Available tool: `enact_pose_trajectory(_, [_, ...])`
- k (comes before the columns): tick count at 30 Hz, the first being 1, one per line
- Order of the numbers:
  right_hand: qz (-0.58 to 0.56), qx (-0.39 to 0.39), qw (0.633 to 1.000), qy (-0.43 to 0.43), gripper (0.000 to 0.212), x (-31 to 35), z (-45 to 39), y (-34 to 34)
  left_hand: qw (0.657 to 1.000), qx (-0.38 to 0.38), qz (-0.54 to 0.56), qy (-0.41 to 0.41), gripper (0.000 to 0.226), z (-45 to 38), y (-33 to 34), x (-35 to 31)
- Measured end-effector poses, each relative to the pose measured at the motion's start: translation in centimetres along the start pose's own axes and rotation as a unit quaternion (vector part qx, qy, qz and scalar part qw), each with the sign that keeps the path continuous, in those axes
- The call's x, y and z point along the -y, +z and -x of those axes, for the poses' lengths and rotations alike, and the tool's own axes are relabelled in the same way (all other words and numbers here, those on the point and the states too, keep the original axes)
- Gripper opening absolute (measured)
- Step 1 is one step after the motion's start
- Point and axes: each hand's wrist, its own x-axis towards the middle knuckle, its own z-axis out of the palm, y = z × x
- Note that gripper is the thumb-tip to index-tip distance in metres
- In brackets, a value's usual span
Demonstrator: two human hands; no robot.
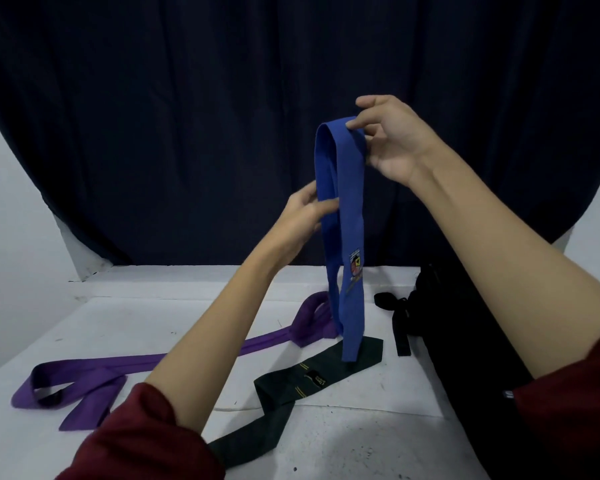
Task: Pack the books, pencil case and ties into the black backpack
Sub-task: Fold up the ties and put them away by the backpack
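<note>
White table (361,438) carries two ties, purple (118,367) and green (312,375); one backpack (465,341).

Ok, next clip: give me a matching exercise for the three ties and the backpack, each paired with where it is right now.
Things:
1. blue tie
2. purple tie
3. dark green tie
4. black backpack

Places:
A. at the table's right edge
B. flat on the table, nearest the camera
C. held up folded, pinched by the right hand
D. stretched across the table's left side

Pairs: 1-C, 2-D, 3-B, 4-A
</note>
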Motion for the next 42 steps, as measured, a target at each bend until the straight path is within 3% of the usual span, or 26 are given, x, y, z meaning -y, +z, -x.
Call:
enact_pose_trajectory(4, [0.007, -0.004, 1.000, -0.007, 0.030, 0.1, -0.1, 0.3, 1.000, 0.005, 0.013, -0.013, 0.014, -0.6, 0.9, -0.8])
enact_pose_trajectory(8, [0.047, -0.001, 0.999, -0.009, 0.032, 0.2, 0.0, 0.2, 0.995, -0.004, 0.094, -0.040, 0.012, -0.6, 0.9, -0.3])
enact_pose_trajectory(15, [0.021, -0.025, 0.999, -0.023, 0.031, -0.3, -0.2, 0.8, 0.977, 0.029, 0.200, -0.070, 0.029, -0.1, 1.3, -0.6])
enact_pose_trajectory(19, [0.038, -0.054, 0.997, -0.037, 0.031, -0.7, -0.5, 0.9, 0.975, 0.031, 0.211, -0.069, 0.027, 0.0, 1.8, -0.5])
enact_pose_trajectory(21, [0.059, -0.058, 0.996, -0.045, 0.030, -0.8, -0.5, 0.8, 0.972, 0.031, 0.221, -0.070, 0.034, 0.1, 2.0, -0.6])
enact_pose_trajectory(25, [0.102, -0.075, 0.990, -0.068, 0.032, -1.3, -0.7, 0.8, 0.963, 0.037, 0.264, -0.043, 0.069, 0.2, 2.4, -0.7])
enact_pose_trajectory(27, [0.103, -0.076, 0.989, -0.072, 0.034, -1.6, -0.8, 0.7, 0.972, 0.048, 0.228, -0.035, 0.060, 0.4, 2.5, -0.6])
enact_pose_trajectory(30, [0.110, -0.065, 0.989, -0.080, 0.034, -1.8, -1.1, 0.4, 0.984, 0.066, 0.165, -0.026, 0.016, 0.4, 2.3, -0.2])
enact_pose_trajectory(39, [0.176, -0.048, 0.979, -0.092, 0.033, -0.7, -0.8, 0.0, 0.974, 0.095, 0.198, -0.055, 0.018, 0.9, 1.4, -0.4])
enact_pose_trajectory(42, [0.276, -0.024, 0.958, -0.074, 0.036, 0.0, -0.5, -0.9, 0.975, 0.117, 0.177, -0.062, 0.016, 1.2, 1.1, -0.6])
